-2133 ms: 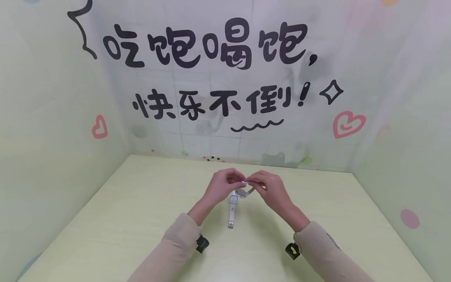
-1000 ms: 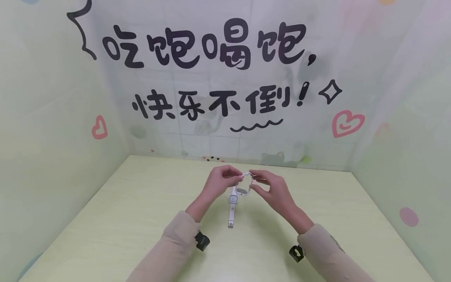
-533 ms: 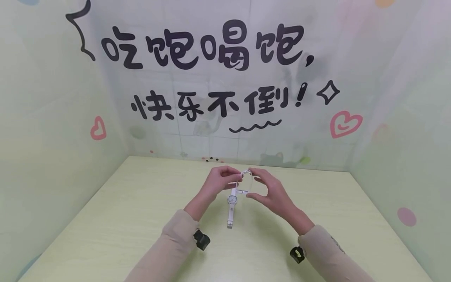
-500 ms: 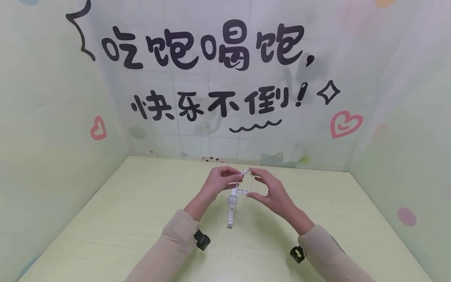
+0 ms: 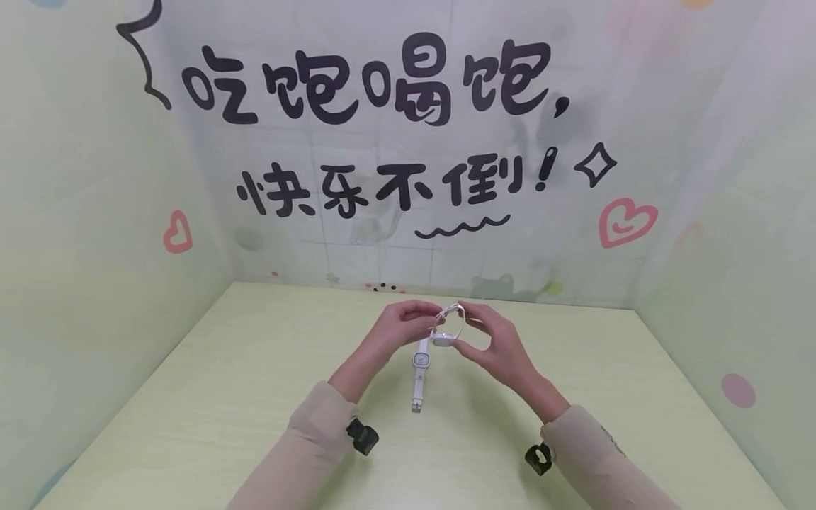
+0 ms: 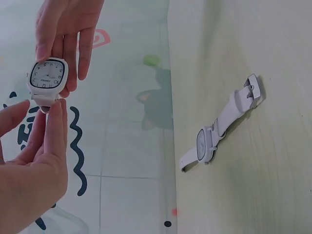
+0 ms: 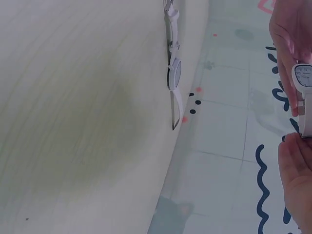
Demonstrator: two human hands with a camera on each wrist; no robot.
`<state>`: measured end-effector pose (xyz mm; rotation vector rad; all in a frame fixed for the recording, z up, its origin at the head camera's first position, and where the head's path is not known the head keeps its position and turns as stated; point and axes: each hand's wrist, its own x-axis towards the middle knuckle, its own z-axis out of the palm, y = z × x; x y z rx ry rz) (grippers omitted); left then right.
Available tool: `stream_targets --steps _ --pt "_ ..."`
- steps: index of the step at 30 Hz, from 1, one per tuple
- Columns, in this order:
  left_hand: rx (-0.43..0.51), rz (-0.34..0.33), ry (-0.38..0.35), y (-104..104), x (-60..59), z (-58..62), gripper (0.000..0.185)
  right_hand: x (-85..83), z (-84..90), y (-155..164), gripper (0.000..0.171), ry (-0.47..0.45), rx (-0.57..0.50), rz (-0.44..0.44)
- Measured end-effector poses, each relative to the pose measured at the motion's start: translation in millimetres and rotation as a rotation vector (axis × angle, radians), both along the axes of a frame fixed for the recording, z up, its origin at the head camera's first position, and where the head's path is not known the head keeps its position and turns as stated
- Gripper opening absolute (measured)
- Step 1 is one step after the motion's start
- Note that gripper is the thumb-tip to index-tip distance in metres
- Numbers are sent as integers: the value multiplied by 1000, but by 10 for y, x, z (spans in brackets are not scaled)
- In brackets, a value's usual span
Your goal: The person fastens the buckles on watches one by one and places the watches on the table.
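Observation:
Both hands hold a white wristwatch point(image 5: 443, 340) above the table, its strap bent round into a ring. My left hand point(image 5: 398, 329) has its fingertips on the strap at the ring's upper left. Spread across the right side, my right hand point(image 5: 494, 340) has its thumb at the watch case and its fingers by the top of the strap. In the left wrist view the dial of the held watch point(image 6: 48, 74) shows dark numerals. A second white wristwatch point(image 5: 421, 360) lies stretched out on the table, just below the hands in the head view.
The pale yellow table point(image 5: 255, 397) meets a printed back wall point(image 5: 357, 262) with black lettering, and side walls enclose it left and right. A black wrist camera mount point(image 5: 363, 436) sits below the left sleeve, another mount point(image 5: 538, 459) below the right one.
The hands have moved from close together at the strap to farther apart, with the right thumb now down at the case. The strap ring shows wider and has turned. The watch on the table stays put.

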<state>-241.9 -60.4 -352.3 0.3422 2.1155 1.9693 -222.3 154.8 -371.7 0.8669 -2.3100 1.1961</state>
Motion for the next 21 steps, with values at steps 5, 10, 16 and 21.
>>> stream_targets --steps 5,10,16,21 --pt "-19 -122 45 -59 30 11 39 -8 6 18 56 -79 -76 -5" --pt "-5 -201 58 -68 20 24 48 -6 30 29 56 -164 -126 -18" --pt "-18 -201 77 -47 -24 29 51 -11 40 36 55 -207 -116 -11" --pt "-48 -184 85 -34 -61 9 51 -31 28 69 53 -216 -99 7"
